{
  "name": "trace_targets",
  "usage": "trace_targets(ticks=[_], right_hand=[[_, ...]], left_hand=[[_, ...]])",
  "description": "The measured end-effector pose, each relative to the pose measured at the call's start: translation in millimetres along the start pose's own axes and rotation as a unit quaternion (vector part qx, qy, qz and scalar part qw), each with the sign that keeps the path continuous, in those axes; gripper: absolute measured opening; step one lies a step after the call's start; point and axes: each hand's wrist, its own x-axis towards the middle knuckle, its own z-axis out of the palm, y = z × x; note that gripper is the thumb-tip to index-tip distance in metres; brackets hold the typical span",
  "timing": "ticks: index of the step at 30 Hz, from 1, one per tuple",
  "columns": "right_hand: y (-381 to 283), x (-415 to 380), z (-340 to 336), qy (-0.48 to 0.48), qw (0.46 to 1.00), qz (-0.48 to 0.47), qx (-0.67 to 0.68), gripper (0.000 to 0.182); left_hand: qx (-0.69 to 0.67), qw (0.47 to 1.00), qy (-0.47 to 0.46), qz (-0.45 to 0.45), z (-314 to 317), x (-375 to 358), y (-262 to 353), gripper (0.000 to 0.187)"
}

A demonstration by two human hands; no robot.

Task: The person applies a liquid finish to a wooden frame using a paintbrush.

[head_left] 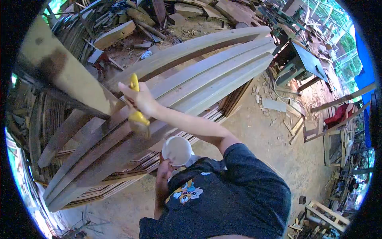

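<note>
Brush (pixel 138 118) is held over the near part of the curved boards (pixel 223 65), head down; whether the wood is touched by its bristles cannot be told. Its yellow handle is gripped by the right hand (pixel 139 99), with the fingers curled around it. The cup (pixel 185 144) is held by the left hand (pixel 164 169) just beside the boards, with the thumb pressed near the rim; the other fingers are mostly hidden. The boards are laid side by side, supported by a stack of wooden frames (pixel 129 174). Part of their left side is blocked from sight by a thick post (pixel 75 71). Beyond them, the ground is covered by scrap wood (pixel 195 11). To the right, a machine (pixel 304 63) is placed near the board ends, with offcuts (pixel 274 104) scattered below it. Inside the white cup, a pale surface is seen; whether liquid is held cannot be told.
</note>
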Motion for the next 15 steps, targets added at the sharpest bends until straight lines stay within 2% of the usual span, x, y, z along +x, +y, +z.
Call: trace_targets(ticks=[2,3,4,5,6,8,9,10,12,13,15], right_hand=[[21.5,14.9,-26.2,0.091,0.983,-0.134,-0.083,0.031],[6.6,18.0,-50.9,0.11,0.988,-0.089,-0.064,0.029],[18.4,32.8,-95.5,0.103,0.988,-0.119,-0.009,0.029],[-18.5,22.1,-114.3,0.184,0.974,-0.102,-0.086,0.028],[-29.0,29.3,-167.9,0.213,0.95,-0.155,-0.165,0.022],[-50.9,43.2,-272.9,0.297,0.865,-0.242,-0.325,0.016],[-82.9,32.9,-285.9,0.341,0.803,-0.295,-0.39,0.031],[-107.8,17.0,-290.9,0.324,0.807,-0.33,-0.366,0.032],[-131.9,9.1,-334.0,0.367,0.789,-0.231,-0.436,0.025],[-126.3,13.0,-347.5,0.366,0.79,-0.231,-0.434,0.025],[-104.7,19.7,-366.5,0.324,0.674,-0.263,-0.609,0.017]], left_hand=[[0.058,0.998,-0.017,-0.01,3.8,3.2,-2.2,0.064],[0.058,0.998,-0.017,-0.01,6.9,3.8,-4.1,0.064],[0.023,0.999,-0.027,-0.007,10.7,4.0,-7.6,0.064],[-0.014,0.999,-0.036,-0.005,13.6,4.4,-10.7,0.064],[-0.016,0.999,-0.036,-0.006,14.3,6.2,-13.3,0.064],[0.053,0.998,-0.018,-0.011,14.0,9.7,-16.5,0.061],[0.053,0.998,-0.016,-0.01,17.6,7.8,-15.2,0.061],[0.075,0.997,-0.006,-0.024,23.3,3.8,-11.7,0.06],[0.097,0.995,0.006,-0.035,28.6,3.1,-10.1,0.059],[0.07,0.996,0.02,-0.056,29.2,3.6,-10.5,0.058],[0.044,0.995,0.038,-0.076,36.0,-1.0,-7.4,0.057]])
